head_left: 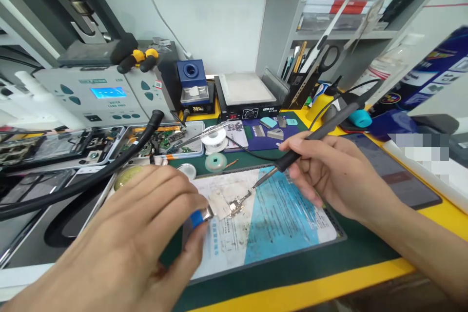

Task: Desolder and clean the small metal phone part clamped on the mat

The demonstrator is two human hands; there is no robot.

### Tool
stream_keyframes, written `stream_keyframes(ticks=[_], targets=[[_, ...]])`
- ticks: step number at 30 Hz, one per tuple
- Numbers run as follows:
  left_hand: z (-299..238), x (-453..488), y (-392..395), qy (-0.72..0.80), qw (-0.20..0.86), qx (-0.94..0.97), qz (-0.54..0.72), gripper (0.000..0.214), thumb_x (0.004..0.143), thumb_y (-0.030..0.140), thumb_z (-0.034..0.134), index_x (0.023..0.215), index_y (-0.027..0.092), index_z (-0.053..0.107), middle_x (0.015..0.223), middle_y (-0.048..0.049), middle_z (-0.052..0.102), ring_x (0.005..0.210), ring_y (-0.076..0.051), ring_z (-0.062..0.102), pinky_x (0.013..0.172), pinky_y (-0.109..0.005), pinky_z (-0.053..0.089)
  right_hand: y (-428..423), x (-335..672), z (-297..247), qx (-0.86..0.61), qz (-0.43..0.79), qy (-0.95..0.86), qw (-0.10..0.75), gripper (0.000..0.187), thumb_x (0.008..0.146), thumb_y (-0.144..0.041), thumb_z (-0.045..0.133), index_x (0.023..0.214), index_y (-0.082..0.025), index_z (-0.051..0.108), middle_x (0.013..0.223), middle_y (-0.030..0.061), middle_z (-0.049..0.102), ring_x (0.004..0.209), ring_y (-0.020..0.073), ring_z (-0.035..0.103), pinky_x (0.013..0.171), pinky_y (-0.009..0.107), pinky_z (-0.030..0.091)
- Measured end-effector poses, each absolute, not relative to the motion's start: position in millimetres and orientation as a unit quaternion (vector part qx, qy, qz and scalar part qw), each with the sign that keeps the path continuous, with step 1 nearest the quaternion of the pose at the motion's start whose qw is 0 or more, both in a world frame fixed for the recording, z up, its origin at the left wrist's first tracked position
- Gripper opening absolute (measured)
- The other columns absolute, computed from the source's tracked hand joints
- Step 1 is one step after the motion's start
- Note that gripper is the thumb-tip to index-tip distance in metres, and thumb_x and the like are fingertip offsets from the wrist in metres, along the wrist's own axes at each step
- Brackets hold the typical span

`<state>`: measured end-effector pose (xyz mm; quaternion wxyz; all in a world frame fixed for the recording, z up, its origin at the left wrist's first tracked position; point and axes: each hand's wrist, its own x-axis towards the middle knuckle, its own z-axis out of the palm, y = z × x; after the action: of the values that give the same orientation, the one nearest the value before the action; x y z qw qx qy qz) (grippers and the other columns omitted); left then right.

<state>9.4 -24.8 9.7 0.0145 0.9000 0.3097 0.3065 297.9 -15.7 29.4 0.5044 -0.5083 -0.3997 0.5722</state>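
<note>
two bare hands each hold something. the left hand point(146, 224) pinches a blue piece point(197, 218) with a shiny metal end between thumb and fingers, its grip closed to the width of that piece. the right hand point(336, 168) has its grip wrapped around a soldering iron point(292, 157), thumb and forefinger on the dark handle and the lower fingers loosely curled.

the small circuit board point(240, 203) lies between the hands on a stained white-and-blue sheet point(292, 224), well inside its edges. bare sheet stretches right of the board and towards the near edge; beyond that come a strip of green mat point(256, 277) and the yellow rim of the bench point(307, 285). room is tighter on the left, where the fingers sit close.

the board's long axis slants from near left to far right. the iron slopes down from the far right, its tip at the board's far-right end; whether they touch cannot be told. the blue piece's metal end faces right, towards the board.

past the sheet's far edge stand a pale green reel point(215, 162) and a white spool point(214, 139), with a tray point(198, 142) of parts beside them. a black hose point(141, 142) arches across the left side, and the iron's cable point(252, 152) runs behind the right hand.
</note>
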Motion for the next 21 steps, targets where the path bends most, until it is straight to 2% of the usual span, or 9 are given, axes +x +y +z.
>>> stream_keyframes(ticks=[4,8,16,21], targets=[[7.7,3.5,-19.6,0.33,0.037,0.9,0.282,0.017,0.098,0.018,0.064,0.114,0.024,0.07,0.111,-0.0021,0.066,0.106,-0.018,0.062,0.103,-0.035,0.047,-19.8,301.5,27.6,-0.511,0.565,-0.411,0.501,0.017,0.082,-0.03,0.085,0.08,-0.016,0.076,0.055,0.0033,0.072,0.032,0.0129,0.057,0.025,0.018,0.042],[8.4,4.0,-19.7,0.328,0.033,0.9,0.284,0.018,0.096,0.016,0.066,0.113,0.022,0.07,0.114,-0.0033,0.065,0.107,-0.017,0.062,0.101,-0.034,0.049,-21.0,302.3,23.5,-0.516,0.543,-0.433,0.502,0.013,0.085,-0.028,0.082,0.078,-0.018,0.076,0.056,0.003,0.072,0.034,0.0141,0.058,0.028,0.02,0.044],[7.3,6.0,-21.8,0.324,0.041,0.896,0.3,0.021,0.095,0.014,0.066,0.114,0.021,0.07,0.113,-0.0043,0.064,0.107,-0.019,0.061,0.097,-0.038,0.049,-23.7,301.8,23.6,-0.519,0.542,-0.423,0.508,0.009,0.084,-0.025,0.081,0.078,-0.018,0.079,0.058,0.0041,0.072,0.033,0.0138,0.057,0.028,0.021,0.042],[13.4,5.9,-19.3,0.304,0.014,0.914,0.267,0.035,0.085,0.0,0.074,0.116,0.016,0.067,0.114,-0.0059,0.063,0.107,-0.018,0.061,0.093,-0.035,0.051,-22.9,300.6,24.1,-0.521,0.546,-0.414,0.509,0.009,0.082,-0.024,0.08,0.075,-0.018,0.079,0.057,0.004,0.072,0.033,0.0142,0.058,0.027,0.02,0.042]])
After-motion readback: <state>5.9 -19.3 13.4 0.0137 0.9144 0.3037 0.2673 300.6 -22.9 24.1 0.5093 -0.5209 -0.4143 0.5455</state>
